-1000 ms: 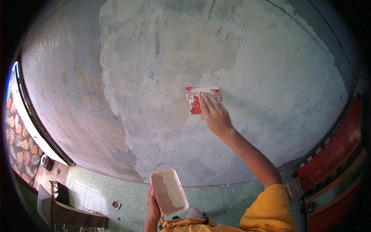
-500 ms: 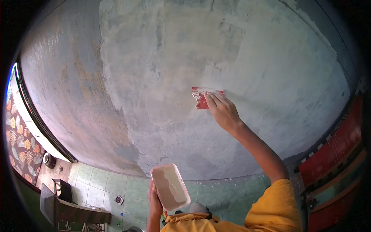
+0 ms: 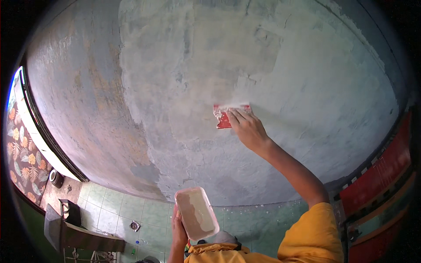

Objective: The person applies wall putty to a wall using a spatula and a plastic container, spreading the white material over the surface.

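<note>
My right hand (image 3: 249,131) grips a red putty scraper (image 3: 223,121), its flat blade smeared with white paste and its upper edge at the wall (image 3: 197,74). Pale filler covers the wall's middle and right in broad patches; the left part is bare and stained. Low in front of me, my left hand (image 3: 179,229) is wrapped round the side of a rectangular pinkish-white tub (image 3: 210,215). A wet, pale layer of paste lies inside the tub, with its floor showing in part.
Green floor tiles (image 3: 153,215) run along the wall's foot, speckled with white drips to the right. At lower left stand a wooden piece of furniture (image 3: 90,239) and a black bag (image 3: 70,212). A floral curtain (image 3: 26,162) hangs far left; red furniture (image 3: 372,179) stands right.
In the picture, my right hand and the scraper have shifted slightly left and down. The tub has moved a little to the right, and the view has shifted slightly.
</note>
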Demonstrator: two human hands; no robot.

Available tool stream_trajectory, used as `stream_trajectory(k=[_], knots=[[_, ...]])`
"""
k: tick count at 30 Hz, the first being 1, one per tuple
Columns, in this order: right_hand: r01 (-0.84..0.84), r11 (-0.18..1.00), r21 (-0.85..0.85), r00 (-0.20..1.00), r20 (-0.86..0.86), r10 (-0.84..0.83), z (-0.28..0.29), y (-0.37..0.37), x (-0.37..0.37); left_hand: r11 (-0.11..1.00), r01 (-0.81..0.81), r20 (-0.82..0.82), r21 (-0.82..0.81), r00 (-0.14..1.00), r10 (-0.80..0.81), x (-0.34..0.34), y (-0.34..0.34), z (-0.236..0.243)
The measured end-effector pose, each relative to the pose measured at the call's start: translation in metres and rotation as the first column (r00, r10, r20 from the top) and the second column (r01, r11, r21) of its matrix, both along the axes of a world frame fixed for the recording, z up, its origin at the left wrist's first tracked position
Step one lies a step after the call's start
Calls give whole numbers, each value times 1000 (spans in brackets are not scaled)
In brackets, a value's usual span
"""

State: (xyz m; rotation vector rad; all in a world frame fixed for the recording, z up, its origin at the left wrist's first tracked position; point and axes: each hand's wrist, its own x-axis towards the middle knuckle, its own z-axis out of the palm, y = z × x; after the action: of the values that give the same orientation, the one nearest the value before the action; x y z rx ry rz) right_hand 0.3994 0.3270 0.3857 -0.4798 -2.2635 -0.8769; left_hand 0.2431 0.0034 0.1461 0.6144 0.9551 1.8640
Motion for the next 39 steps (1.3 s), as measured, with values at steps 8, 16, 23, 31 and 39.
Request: stream_trajectory(k=[8,16,23,31,39], knots=[[40,963,268,950,-308,46,205,17,4,993,-27,-54,-111,998,21,0,0,-6],[-29,963,268,999,34,21,59,15,-4,999,-24,50,-34,998,25,-7,2,-1],[198,975,105,939,-306,-158,221,30,37,999,-30,-9,-27,1000,30,-12,4,-6],[67,961,269,998,-21,-64,75,27,40,998,-29,64,-54,997,32,-9,5,-3],[152,957,248,939,-338,-61,221,41,68,996,40,34,-78,999,-37,-3,13,10]])
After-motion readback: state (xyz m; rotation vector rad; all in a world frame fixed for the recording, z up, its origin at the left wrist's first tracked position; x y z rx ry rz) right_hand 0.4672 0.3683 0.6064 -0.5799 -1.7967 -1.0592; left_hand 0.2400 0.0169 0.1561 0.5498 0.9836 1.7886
